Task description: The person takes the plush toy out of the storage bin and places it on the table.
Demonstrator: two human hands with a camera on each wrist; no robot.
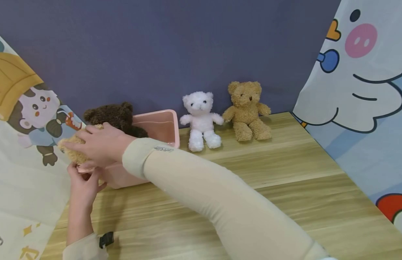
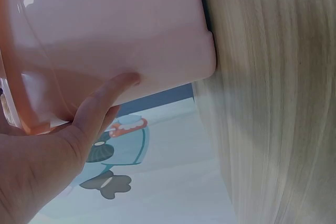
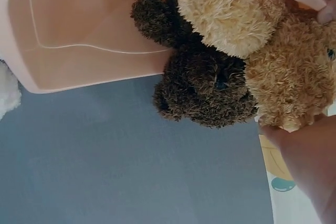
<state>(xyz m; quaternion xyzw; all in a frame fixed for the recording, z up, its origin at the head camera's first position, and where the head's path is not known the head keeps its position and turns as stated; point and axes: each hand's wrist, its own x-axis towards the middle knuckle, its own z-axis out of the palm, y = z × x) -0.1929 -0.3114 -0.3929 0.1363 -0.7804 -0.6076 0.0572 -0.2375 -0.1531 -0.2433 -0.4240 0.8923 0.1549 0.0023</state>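
Note:
A pink plastic bin (image 1: 175, 124) stands at the left of the table. My left hand (image 1: 84, 187) grips its near left corner; in the left wrist view one digit of that hand (image 2: 58, 153) lies along the bin's outer wall (image 2: 131, 30). Over the same end, my right hand (image 1: 101, 144) holds a light tan teddy bear (image 1: 74, 153) by the head. The right wrist view shows this bear's fluffy body (image 3: 226, 14) inside the bin, its head by the rim. Beside it a dark brown teddy bear (image 3: 205, 82) sits in the bin, head above the edge.
A white teddy bear (image 1: 201, 119) and a golden-brown teddy bear (image 1: 246, 108) sit right of the bin against the dark wall (image 1: 201, 47). Cartoon-printed sheets (image 1: 360, 101) flank the wooden table (image 1: 285, 173). My right forearm (image 1: 214, 195) crosses over the table.

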